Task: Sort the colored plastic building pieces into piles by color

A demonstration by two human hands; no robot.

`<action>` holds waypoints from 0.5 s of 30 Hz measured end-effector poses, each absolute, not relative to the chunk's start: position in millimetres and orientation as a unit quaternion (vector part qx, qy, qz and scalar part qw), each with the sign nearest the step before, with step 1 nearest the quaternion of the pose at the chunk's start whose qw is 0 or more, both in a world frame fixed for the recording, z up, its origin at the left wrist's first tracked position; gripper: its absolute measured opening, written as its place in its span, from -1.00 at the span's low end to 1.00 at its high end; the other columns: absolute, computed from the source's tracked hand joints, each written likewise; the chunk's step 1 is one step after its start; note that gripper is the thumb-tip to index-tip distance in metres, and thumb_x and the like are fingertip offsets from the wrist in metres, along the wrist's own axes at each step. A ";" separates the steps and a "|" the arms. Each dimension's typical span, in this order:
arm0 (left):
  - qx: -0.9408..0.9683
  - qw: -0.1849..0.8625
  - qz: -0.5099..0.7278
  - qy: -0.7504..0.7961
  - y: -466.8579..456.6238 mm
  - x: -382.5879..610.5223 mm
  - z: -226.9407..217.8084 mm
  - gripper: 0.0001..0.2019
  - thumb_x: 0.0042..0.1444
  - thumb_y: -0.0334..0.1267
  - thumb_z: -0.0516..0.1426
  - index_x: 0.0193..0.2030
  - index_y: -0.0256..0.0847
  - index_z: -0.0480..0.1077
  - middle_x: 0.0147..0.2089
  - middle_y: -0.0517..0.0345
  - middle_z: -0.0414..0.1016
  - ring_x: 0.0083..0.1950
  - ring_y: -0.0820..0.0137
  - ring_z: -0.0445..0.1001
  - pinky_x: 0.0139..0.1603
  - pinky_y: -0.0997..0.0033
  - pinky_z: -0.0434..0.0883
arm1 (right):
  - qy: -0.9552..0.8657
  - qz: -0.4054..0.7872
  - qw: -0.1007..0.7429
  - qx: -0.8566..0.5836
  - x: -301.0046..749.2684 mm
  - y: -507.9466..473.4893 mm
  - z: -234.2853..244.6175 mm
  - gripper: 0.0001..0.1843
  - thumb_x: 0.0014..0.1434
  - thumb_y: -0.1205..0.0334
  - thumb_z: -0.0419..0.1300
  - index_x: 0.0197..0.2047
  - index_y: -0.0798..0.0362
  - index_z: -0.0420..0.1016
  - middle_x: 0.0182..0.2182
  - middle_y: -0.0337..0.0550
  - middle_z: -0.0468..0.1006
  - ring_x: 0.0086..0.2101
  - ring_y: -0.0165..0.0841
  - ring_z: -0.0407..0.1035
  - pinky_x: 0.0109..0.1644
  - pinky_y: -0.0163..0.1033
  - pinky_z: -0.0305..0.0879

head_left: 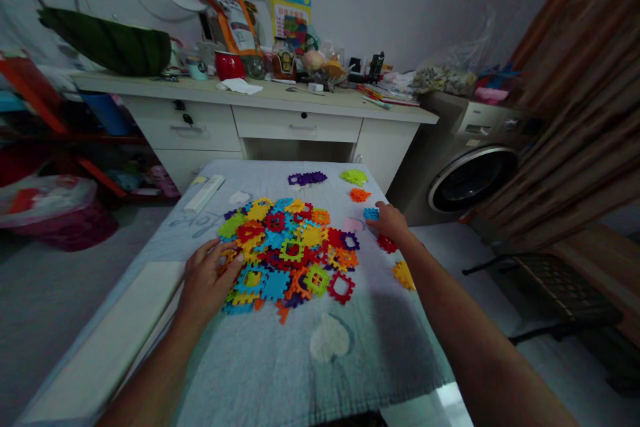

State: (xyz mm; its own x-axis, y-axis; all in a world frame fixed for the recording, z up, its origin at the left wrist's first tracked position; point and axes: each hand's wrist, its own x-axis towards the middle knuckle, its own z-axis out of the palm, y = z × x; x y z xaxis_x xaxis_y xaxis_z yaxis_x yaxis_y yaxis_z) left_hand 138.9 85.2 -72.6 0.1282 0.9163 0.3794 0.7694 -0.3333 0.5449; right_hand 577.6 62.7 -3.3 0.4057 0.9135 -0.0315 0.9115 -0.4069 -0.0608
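A heap of toothed plastic building tiles (275, 285) in many colours lies on the cloth-covered table. My left hand (207, 277) is at the heap's left edge, thumb and fingers closed around an orange-yellow tile (227, 259). On the right, my right hand (391, 221) has its fingers on blue tiles (371, 213), partly hiding them. Near that hand lie orange tiles (360, 195), red tiles (387, 243) and yellow tiles (404, 275), grouped by colour. Farther back are green tiles (354, 177) and a row of purple tiles (307, 178).
Along the table's left side lie a long white box (107, 340) and a smaller white strip (204, 193). Behind stands a white desk (300, 103) with a watermelon (107, 43) and clutter. A washing machine (470, 153) is at right, a chair (555, 287) nearer.
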 end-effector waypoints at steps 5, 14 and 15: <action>0.747 0.115 0.348 0.555 84.7 140.4 -75.7 -0.51 0.18 0.15 0.04 0.01 -0.17 0.46 0.14 -0.09 0.36 0.22 0.07 0.36 0.31 -0.03 0.27 | -0.556 0.027 0.014 -0.830 579.1 74.5 -17.1 -0.57 0.18 0.19 0.19 0.09 0.18 0.41 -0.01 0.20 0.52 -0.04 -0.13 0.45 -0.04 -0.21 0.28; 0.750 0.124 0.356 0.543 85.0 140.6 -77.4 -0.52 0.18 0.13 0.06 0.05 -0.18 0.42 0.14 -0.09 0.37 0.20 0.09 0.38 0.29 -0.01 0.29 | -0.570 0.049 0.061 -0.818 611.0 42.6 -12.5 -0.27 0.04 -0.04 0.36 0.18 0.14 0.33 0.02 0.15 0.49 -0.02 -0.14 0.43 -0.01 -0.19 0.31; 0.750 0.126 0.357 0.543 84.7 141.1 -76.8 -0.51 0.18 0.12 0.06 0.08 -0.18 0.40 0.14 -0.09 0.38 0.20 0.09 0.38 0.29 -0.01 0.30 | -0.575 0.062 0.056 -0.814 613.4 33.9 -13.0 -0.25 -0.01 -0.04 0.40 0.17 0.14 0.34 0.00 0.13 0.50 -0.05 -0.15 0.44 -0.02 -0.18 0.31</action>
